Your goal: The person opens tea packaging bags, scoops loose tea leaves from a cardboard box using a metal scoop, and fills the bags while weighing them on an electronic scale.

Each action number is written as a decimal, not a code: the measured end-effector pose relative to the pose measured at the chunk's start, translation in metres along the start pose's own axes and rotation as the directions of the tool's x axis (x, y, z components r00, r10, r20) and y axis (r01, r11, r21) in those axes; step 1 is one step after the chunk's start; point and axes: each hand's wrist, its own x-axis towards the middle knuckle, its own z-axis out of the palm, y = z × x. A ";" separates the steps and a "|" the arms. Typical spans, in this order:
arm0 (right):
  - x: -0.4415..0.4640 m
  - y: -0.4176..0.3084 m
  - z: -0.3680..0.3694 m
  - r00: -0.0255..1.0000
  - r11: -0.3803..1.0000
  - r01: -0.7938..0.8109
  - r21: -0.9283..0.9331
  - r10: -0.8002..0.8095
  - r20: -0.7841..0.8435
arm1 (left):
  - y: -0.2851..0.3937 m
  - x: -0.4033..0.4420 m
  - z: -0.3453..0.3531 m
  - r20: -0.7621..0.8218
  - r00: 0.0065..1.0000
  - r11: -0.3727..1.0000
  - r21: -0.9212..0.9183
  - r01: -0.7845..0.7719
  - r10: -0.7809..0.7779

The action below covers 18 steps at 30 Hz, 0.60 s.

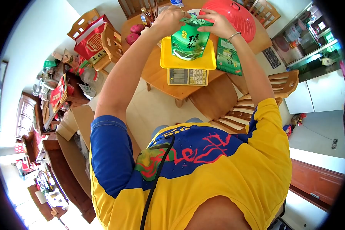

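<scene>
A green tea pouch (190, 42) stands upright on the yellow tray (166, 57) of a kitchen scale with a keypad (198, 76). My left hand (169, 21) has its fingers closed at the upper left corner of the pouch. At the upper right corner, my right hand (218, 26) grips the pouch's top edge between thumb and fingers. Whether the top is unsealed is hard to make out behind the fingers. A second green pouch (228, 57) lies flat beside the scale, under my right forearm.
The wooden table (157, 74) also bears a red mesh food cover (234, 17), dark red round fruits (133, 38) and a holder with sticks (151, 15). Wooden chairs (237, 115) stand close by. A cardboard box (76, 134) is at my left.
</scene>
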 end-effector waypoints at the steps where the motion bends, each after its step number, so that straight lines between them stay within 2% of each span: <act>1: 0.000 -0.003 -0.001 1.000 1.000 -0.009 0.006 0.009 -0.004 | 0.002 0.000 -0.003 -0.009 1.000 1.000 -0.006 -0.001 0.001; 5: -0.002 -0.025 -0.006 0.996 0.999 0.030 -0.039 -0.034 -0.085 | 0.010 -0.008 -0.022 -0.053 0.998 0.999 -0.041 -0.028 0.026; 6: -0.004 -0.038 -0.008 0.982 0.998 0.058 0.008 -0.055 -0.180 | 0.013 -0.014 -0.026 -0.056 0.998 0.999 -0.041 -0.024 0.022; 7: -0.006 -0.049 -0.008 0.959 0.994 0.091 0.053 -0.073 -0.275 | 0.015 -0.020 -0.030 -0.125 0.991 0.999 -0.015 -0.040 0.038; 8: -0.009 -0.059 -0.006 0.959 0.994 0.096 0.054 -0.078 -0.273 | 0.017 -0.028 -0.034 -0.191 0.980 0.999 0.012 -0.053 0.055; 10: -0.013 -0.080 0.000 0.917 0.980 0.126 0.153 -0.056 -0.396 | 0.024 -0.049 -0.045 -0.221 0.972 0.997 0.003 -0.076 0.075; 12: -0.019 -0.103 0.020 0.915 0.937 0.154 0.312 -0.016 -0.404 | 0.028 -0.085 -0.050 -0.260 0.962 0.992 -0.118 0.052 -0.081; 13: -0.021 -0.117 0.031 0.907 0.936 0.227 0.270 -0.102 -0.408 | 0.026 -0.105 -0.051 -0.254 0.963 0.991 -0.119 0.062 -0.091; 15: -0.026 -0.143 0.063 0.936 0.911 0.212 0.353 -0.086 -0.340 | 0.029 -0.148 -0.051 -0.278 0.945 0.982 -0.122 0.141 -0.170; 17: -0.032 -0.158 0.111 0.968 0.876 0.178 0.448 -0.074 -0.238 | 0.036 -0.199 -0.045 -0.200 0.907 0.927 -0.129 0.352 -0.372; 18: -0.036 -0.166 0.131 0.986 0.857 0.144 0.494 -0.079 -0.150 | 0.040 -0.224 -0.041 -0.151 0.855 0.863 -0.200 0.465 -0.495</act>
